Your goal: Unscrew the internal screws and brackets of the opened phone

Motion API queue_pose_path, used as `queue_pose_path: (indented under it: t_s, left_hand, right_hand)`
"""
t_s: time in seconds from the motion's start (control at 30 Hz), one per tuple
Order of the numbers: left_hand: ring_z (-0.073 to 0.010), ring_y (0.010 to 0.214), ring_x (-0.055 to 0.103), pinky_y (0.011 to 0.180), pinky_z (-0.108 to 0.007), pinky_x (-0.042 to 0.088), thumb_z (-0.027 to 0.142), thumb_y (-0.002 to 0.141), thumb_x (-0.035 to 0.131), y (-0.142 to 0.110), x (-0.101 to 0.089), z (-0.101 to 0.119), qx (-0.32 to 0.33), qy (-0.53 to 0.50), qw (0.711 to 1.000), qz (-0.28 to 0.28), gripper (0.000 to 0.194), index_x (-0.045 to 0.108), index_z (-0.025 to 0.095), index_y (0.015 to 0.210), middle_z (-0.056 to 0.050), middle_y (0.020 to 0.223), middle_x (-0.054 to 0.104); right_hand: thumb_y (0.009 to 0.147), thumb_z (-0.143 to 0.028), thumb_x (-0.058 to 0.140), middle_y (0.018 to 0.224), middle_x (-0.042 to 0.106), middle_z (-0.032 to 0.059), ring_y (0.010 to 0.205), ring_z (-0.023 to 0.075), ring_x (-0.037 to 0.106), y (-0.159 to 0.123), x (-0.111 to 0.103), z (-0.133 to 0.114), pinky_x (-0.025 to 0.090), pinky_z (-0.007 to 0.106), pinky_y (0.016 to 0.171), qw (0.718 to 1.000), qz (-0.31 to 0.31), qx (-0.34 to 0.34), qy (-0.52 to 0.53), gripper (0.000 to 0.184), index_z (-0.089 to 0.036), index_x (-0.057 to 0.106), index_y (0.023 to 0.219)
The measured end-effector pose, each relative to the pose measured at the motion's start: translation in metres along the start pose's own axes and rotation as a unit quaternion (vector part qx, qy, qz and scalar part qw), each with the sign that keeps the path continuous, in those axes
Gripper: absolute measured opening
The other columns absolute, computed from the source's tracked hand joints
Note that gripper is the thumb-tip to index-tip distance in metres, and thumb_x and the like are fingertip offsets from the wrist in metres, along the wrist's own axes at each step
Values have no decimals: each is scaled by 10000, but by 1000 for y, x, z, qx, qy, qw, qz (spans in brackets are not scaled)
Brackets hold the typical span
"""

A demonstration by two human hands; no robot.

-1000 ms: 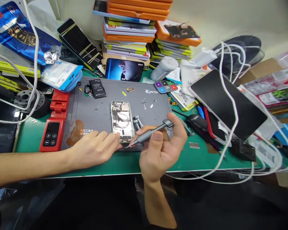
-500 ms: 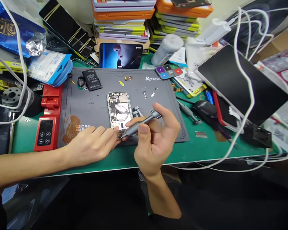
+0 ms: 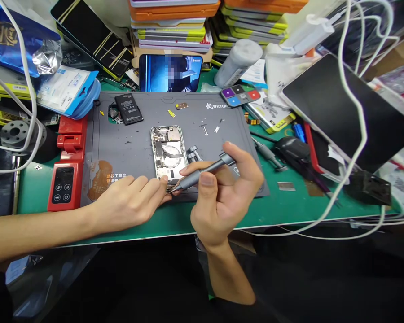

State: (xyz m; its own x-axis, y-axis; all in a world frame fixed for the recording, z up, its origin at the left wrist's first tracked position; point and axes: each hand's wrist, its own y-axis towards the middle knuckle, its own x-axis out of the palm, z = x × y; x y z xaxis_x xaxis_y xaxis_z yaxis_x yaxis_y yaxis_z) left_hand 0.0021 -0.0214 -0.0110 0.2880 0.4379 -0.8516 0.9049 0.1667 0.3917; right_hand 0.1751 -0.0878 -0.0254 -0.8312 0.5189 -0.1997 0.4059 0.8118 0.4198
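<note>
An opened smartphone [image 3: 170,157] lies on the grey work mat [image 3: 138,152], its inner parts exposed. My left hand [image 3: 134,199], fingers curled, grips the lower left corner of that phone. With my right hand [image 3: 227,197] I hold a grey precision screwdriver [image 3: 204,172], a finger on its end cap. The screwdriver slants down to the left, its tip at the phone's bottom edge near my left fingertips. What exactly the tip touches is too small to tell. Beside the phone's right side stands a small grey tool [image 3: 193,152], partly behind my right hand.
A phone battery [image 3: 129,109] and small metal pieces [image 3: 205,130] lie on the mat. A red device [image 3: 66,186] borders it at left. Behind stands a phone playing video [image 3: 151,74]. Another screwdriver [image 3: 267,152], a dark tablet [image 3: 343,116] and a white cable [image 3: 360,130] are at right.
The view has shifted slightly. My right hand and the screwdriver appear a little farther right, the tip still at the phone's bottom edge. My left hand keeps its grip.
</note>
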Motion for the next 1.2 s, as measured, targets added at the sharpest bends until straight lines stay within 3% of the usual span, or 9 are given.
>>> queue_pose_path:
  t_s: [0.2, 0.37, 0.53, 0.67, 1.0, 1.2]
  left_hand:
    - [-128, 574, 514, 482, -323, 376, 333, 1069, 597, -1, 0, 1, 2, -2, 1000, -1, 326, 675, 31, 1166, 38, 685, 500]
    - [-127, 587, 522, 489, -318, 374, 332, 1078, 580, -2, 1, 1, 2, -2, 1000, -1, 325, 676, 36, 1173, 35, 689, 513]
    - [-131, 598, 535, 493, -323, 385, 325, 1066, 601, -3, 2, 2, -1, -8, 1000, 1, 337, 668, 18, 1187, 32, 704, 532]
    - [-131, 585, 522, 484, -323, 371, 319, 1062, 606, -3, 2, 1, -5, -11, 1000, 11, 312, 675, 29, 1156, 36, 693, 528]
    - [-132, 586, 518, 482, -332, 360, 308, 1051, 623, -3, 4, 2, -7, -9, 1000, 16, 303, 695, 33, 1157, 32, 701, 534]
    - [-133, 582, 519, 482, -332, 354, 304, 1038, 648, -3, 3, 3, -6, -11, 1000, 18, 306, 707, 29, 1161, 32, 699, 531]
  right_hand:
    - [1066, -398, 441, 1085, 690, 73, 998, 280, 767, -1, -2, 2, 692, 474, 719, 1000, -12, 19, -12, 374, -427, 367, 1431]
    - [1060, -405, 476, 1051, 682, 56, 957, 247, 767, -1, 0, 2, 711, 460, 772, 999, 15, 20, 23, 341, -406, 412, 1395]
    - [1060, -347, 491, 1043, 671, 56, 879, 194, 750, 0, 1, 3, 711, 380, 719, 999, 37, 3, 38, 358, -378, 457, 1415]
    - [1051, -264, 520, 990, 685, 27, 819, 157, 741, 4, 1, 8, 692, 301, 639, 996, 24, -63, 53, 392, -340, 483, 1435]
    - [1028, -187, 542, 1320, 646, 63, 840, 105, 732, 6, 2, 13, 684, 250, 667, 993, 28, -97, 60, 430, -317, 514, 1437]
    - [1032, -193, 540, 1151, 702, 44, 811, 115, 732, 6, 2, 11, 684, 254, 654, 994, 21, -89, 57, 424, -307, 504, 1438]
